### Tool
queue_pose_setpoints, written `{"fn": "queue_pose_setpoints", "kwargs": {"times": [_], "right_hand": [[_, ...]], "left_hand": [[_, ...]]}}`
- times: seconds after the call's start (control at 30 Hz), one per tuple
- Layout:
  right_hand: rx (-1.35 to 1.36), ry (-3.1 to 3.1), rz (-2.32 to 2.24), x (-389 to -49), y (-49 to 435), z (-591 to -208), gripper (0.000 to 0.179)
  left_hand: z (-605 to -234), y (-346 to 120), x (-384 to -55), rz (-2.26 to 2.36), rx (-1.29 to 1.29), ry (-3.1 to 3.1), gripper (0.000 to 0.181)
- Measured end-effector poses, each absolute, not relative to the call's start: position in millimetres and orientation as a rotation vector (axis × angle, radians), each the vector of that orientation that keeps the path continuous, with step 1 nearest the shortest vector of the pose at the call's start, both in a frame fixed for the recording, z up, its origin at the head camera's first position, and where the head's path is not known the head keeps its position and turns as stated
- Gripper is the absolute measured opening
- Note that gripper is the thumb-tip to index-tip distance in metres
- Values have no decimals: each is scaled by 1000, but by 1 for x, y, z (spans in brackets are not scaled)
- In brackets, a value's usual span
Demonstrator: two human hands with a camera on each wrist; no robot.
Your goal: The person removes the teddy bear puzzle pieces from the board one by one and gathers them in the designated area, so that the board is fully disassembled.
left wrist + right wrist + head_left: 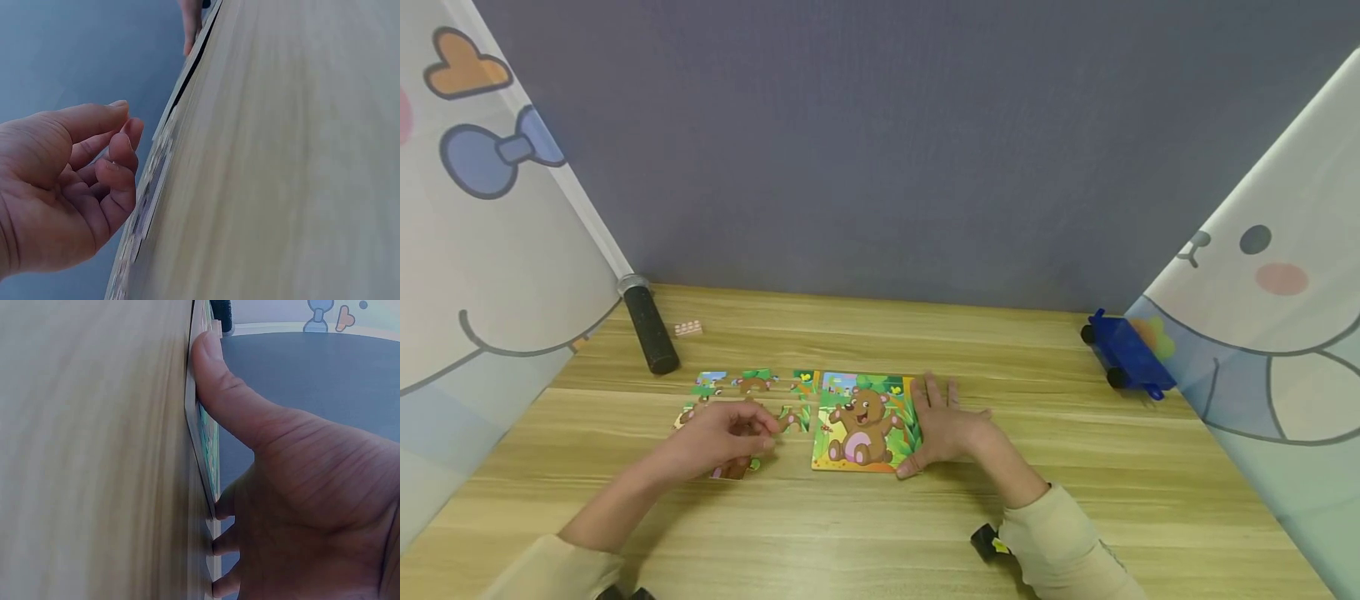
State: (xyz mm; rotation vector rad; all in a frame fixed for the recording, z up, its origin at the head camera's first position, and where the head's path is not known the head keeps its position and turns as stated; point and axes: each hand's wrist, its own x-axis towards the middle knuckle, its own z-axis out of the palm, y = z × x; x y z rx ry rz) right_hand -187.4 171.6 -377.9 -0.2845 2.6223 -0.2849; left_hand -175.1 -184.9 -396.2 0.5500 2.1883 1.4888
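A square puzzle board (842, 446) with a smiling brown bear lies flat on the table. My right hand (943, 429) rests at its right edge, fingers spread and straight. In the right wrist view the thumb of the right hand (312, 481) lies on the board's edge (201, 440). Left of the board, several loose jigsaw pieces (755, 383) show parts of a similar bear picture. Over them is my left hand (726, 437), hiding some. In the left wrist view, the left hand's (69, 187) fingers are loosely bent, thumb near the index fingertip, with nothing seen between them.
At the back left lies a black cylinder with a silver end (651, 325), beside a small pink studded brick (688, 328). A blue toy vehicle (1127, 357) stands at the far right. A dark grey panel (880, 167) rises behind the wooden table (850, 533), with cartoon-printed sheets at both sides.
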Motion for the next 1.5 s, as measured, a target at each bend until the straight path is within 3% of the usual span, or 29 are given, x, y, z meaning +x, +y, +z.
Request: {"fn": "queue_pose_setpoints", "kwargs": {"times": [0.9, 1.5], "right_hand": [[-280, 2620, -254, -188, 173, -378, 139], [-286, 2613, -266, -187, 173, -377, 138]], "left_hand": [[-403, -93, -188, 1448, 705, 2118, 18], [-406, -51, -193, 1528, 705, 1955, 33]]}}
